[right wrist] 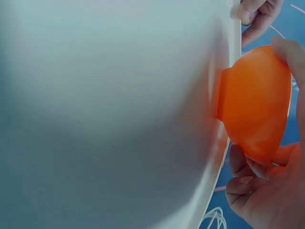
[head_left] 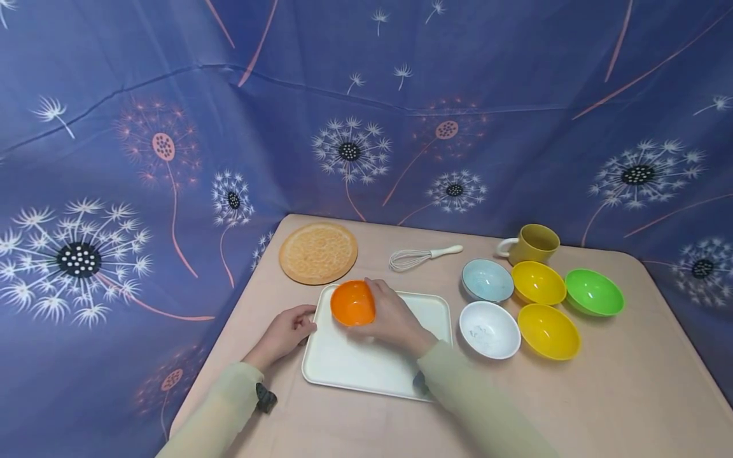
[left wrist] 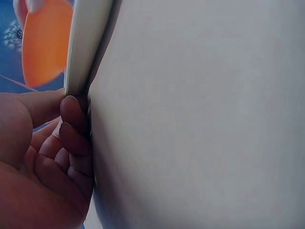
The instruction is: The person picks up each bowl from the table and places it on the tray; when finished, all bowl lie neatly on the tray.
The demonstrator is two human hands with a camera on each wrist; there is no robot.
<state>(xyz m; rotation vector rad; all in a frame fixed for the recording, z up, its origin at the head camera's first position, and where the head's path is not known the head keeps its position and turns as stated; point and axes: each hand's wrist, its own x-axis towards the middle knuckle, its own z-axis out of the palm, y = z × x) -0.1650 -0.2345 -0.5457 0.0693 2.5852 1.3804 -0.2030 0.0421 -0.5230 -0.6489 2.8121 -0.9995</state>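
Note:
My right hand [head_left: 395, 321] grips an orange bowl [head_left: 350, 305] by its rim and side, thumb and fingers on opposite sides. Over the far left corner of a white rectangular tray [head_left: 361, 369], the bowl stands upright, its foot close to the tray surface in the right wrist view. My left hand [head_left: 284, 334] is at the tray's left edge. Seen from the left wrist, thumb and curled fingers [left wrist: 74, 114] hold the tray's rim. Just past the tray's far left corner lies a round wooden-looking board [head_left: 318, 253].
A whisk [head_left: 424, 256] lies behind the tray. To the right stand a light blue bowl [head_left: 487, 280], a white bowl [head_left: 489, 331], two yellow bowls [head_left: 548, 332], a green bowl [head_left: 594, 292] and a mustard mug [head_left: 535, 245]. A blue dandelion-print cloth [head_left: 389, 159] hangs behind the table.

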